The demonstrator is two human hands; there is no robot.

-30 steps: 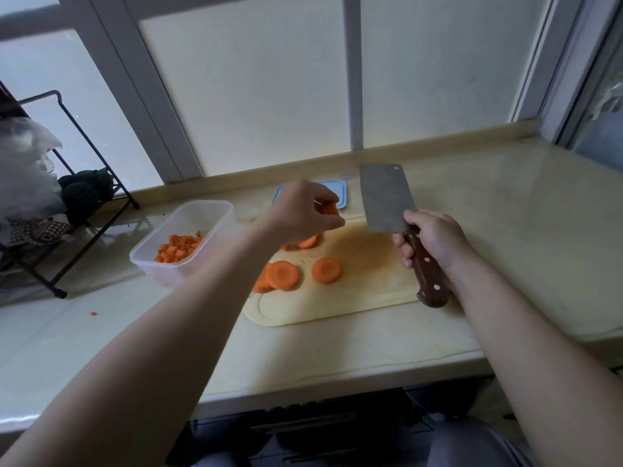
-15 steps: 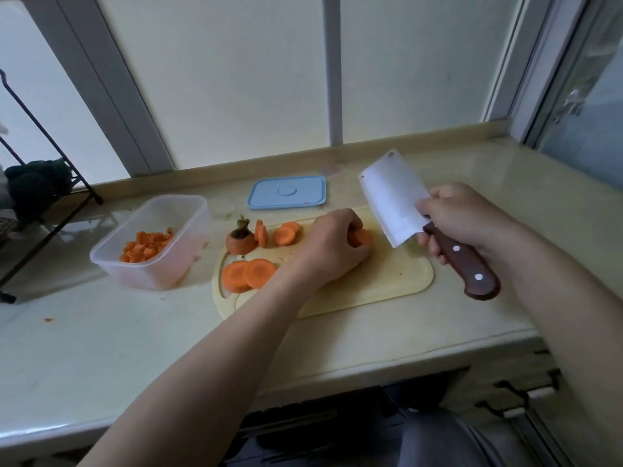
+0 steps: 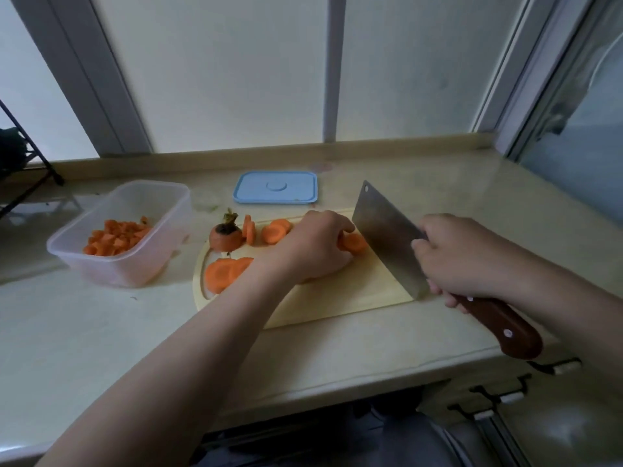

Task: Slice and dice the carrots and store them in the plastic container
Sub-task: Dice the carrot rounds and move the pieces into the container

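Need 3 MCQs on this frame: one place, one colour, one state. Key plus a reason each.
1. The lid lies:
A) on the container
B) on the counter behind the board
C) under the board

2. The lid is:
A) red
B) blue
C) green

3. The hands:
A) left hand holds a slice, right hand grips the cleaver
B) both empty
C) both on the cleaver

Key:
1 B, it sits flat on the counter past the board's far edge.
2 B, it is pale blue.
3 A, left fingers curl over the slice, right fingers wrap the handle.
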